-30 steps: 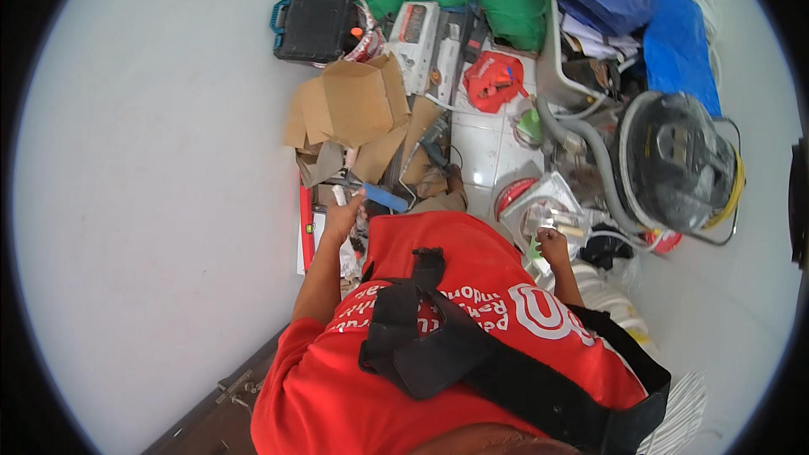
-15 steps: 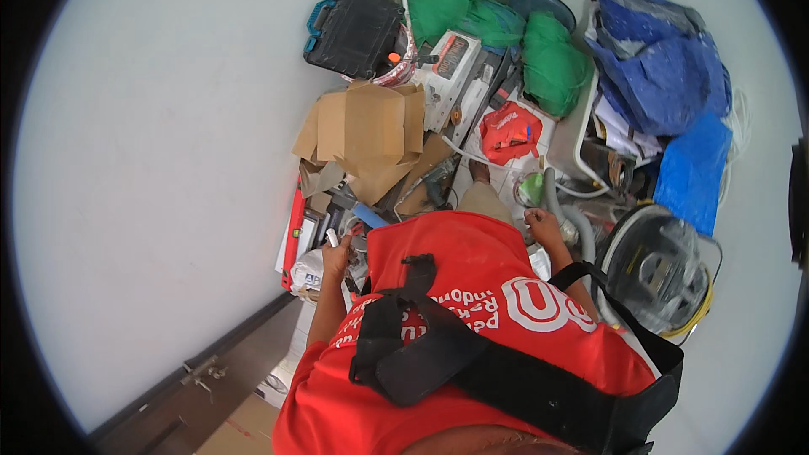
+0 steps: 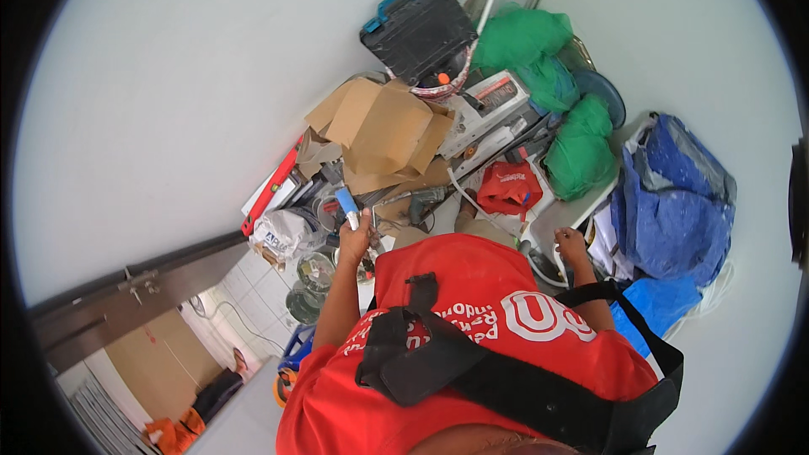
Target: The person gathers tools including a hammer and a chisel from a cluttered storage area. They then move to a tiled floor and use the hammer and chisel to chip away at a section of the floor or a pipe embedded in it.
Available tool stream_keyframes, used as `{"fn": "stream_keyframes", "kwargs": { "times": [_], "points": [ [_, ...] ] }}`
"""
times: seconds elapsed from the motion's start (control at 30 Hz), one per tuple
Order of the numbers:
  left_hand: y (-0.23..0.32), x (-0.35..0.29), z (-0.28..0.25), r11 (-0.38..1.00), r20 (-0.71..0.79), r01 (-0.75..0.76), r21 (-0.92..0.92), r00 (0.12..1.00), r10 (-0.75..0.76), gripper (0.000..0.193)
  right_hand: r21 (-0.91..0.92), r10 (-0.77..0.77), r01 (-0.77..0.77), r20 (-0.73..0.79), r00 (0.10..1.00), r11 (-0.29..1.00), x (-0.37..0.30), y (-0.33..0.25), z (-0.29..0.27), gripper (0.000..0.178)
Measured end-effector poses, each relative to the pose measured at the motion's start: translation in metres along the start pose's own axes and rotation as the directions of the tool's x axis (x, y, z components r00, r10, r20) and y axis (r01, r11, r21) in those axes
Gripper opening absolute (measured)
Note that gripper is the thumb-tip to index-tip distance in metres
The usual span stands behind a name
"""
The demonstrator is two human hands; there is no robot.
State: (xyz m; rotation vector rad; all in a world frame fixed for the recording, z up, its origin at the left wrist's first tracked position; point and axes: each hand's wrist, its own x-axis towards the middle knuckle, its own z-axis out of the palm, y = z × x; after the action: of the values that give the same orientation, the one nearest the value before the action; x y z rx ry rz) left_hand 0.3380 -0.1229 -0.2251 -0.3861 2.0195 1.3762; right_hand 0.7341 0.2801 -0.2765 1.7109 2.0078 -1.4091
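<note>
My left hand [image 3: 356, 238] is closed around a short white cylinder-like thing [image 3: 352, 220], whose upper end shows above the fingers. Right behind that end lies a blue cylindrical thing [image 3: 345, 200]; whether the two are joined I cannot tell. Held low on the right, my right hand [image 3: 571, 245] has its fingers curled together, and whatever may be in them is too small to make out. It is near the white tub [image 3: 552, 217]. Between my hands, a red bag [image 3: 508, 189] and a drill-like power tool [image 3: 424, 202] lie on the floor.
Ahead are an open cardboard box [image 3: 383, 131], a black tool case [image 3: 419, 34] and green netting [image 3: 581, 152]. A blue tarp [image 3: 683, 202] lies right. A red spirit level [image 3: 274, 185] leans by the left wall, near a white sack [image 3: 286, 232] and a brown door [image 3: 152, 286].
My view has turned to the left, bringing more of the door and floor into sight. My left hand has risen with the white thing, beside the blue one. My right hand remains curled.
</note>
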Motion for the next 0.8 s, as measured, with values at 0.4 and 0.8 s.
{"fn": "stream_keyframes", "kwargs": {
  "times": [0.4,0.8],
  "points": [
    [-0.134,-0.037,-0.085,0.966,-0.136,0.221,-0.134,0.962,-0.239,0.033,-0.225,-0.288,0.355,0.285,0.914,0.907,0.053,-0.137,-0.003,0.037],
    [-0.136,-0.118,-0.035,0.911,-0.261,0.413,0.003,0.879,-0.398,0.044,-0.295,-0.525,0.739,0.551,0.649,0.605,0.185,-0.348,0.019,0.039]
  ]
}}
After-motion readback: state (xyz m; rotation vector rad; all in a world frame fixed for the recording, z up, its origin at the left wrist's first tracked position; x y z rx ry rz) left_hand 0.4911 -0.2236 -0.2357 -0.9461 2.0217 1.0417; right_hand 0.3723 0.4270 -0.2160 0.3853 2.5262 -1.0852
